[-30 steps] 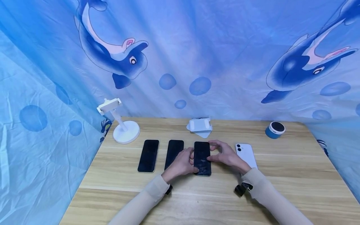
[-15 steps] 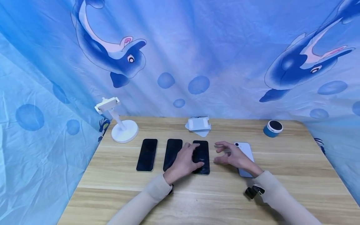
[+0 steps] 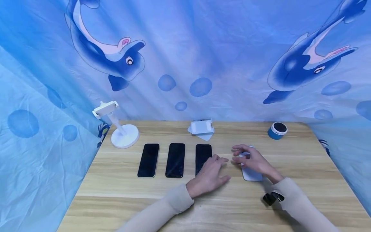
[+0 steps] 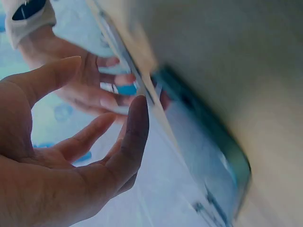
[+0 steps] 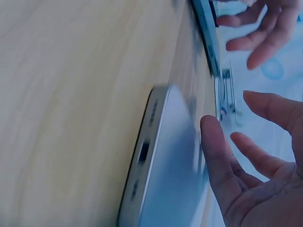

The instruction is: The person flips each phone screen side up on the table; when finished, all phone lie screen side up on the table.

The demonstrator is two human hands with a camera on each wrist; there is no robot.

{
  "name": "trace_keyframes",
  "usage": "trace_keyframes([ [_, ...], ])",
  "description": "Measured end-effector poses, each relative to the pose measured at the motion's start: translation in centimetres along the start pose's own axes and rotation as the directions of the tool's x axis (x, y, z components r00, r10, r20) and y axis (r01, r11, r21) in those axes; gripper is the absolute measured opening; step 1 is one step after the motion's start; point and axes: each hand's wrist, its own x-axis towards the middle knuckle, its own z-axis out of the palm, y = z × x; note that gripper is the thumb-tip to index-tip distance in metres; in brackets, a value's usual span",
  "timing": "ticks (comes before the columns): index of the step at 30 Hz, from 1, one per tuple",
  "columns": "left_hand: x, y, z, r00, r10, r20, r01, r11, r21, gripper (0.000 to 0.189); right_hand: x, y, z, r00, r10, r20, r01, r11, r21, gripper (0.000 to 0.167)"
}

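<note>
In the head view a white phone lies back up at the right of a row of phones. My right hand hovers over it with loosely bent fingers, gripping nothing; in the right wrist view the phone's port edge faces the camera, beside that hand. Stretched over the third dark phone, my left hand points its spread fingers and thumb toward the white phone. It holds nothing and hides the dark phone's lower part. The left wrist view has a phone near the left fingertips, apart from them.
Two more dark phones, one and another, lie to the left on the wooden table. Behind them are a white phone stand, a folded white stand and a blue-and-white cylinder. A dolphin-printed curtain borders the table.
My right hand has left the third dark phone and moved right to the white one. My left hand has let go of the dark phone and slid right across it.
</note>
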Motion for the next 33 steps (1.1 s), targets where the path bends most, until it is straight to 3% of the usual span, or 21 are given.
trace_keyframes([
  [7, 0.2, 2.1, 1.7, 0.995, 0.005, 0.099, -0.014, 0.996, 0.084, 0.058, -0.2, 1.0, -1.7, 0.999, -0.002, -0.05, 0.0, 0.999, -0.045, 0.049],
  [14, 1.3, 4.1, 2.7, 0.99, -0.019, 0.139, 0.004, 0.994, 0.112, 0.061, -0.1, 1.7, -2.9, 0.992, 0.037, -0.121, -0.049, 0.994, -0.102, 0.047],
  [26, 3.3, 7.3, 5.0, 0.992, -0.06, 0.112, 0.027, 0.961, 0.276, 0.068, 0.4, 2.7, -4.3, 0.976, 0.054, -0.211, -0.088, 0.983, -0.158, 0.042],
  [33, 4.4, 8.5, 6.4, 0.996, -0.009, 0.092, -0.03, 0.912, 0.408, 0.067, 0.7, 2.8, -5.1, 0.974, 0.075, -0.213, -0.114, 0.977, -0.179, 0.045],
])
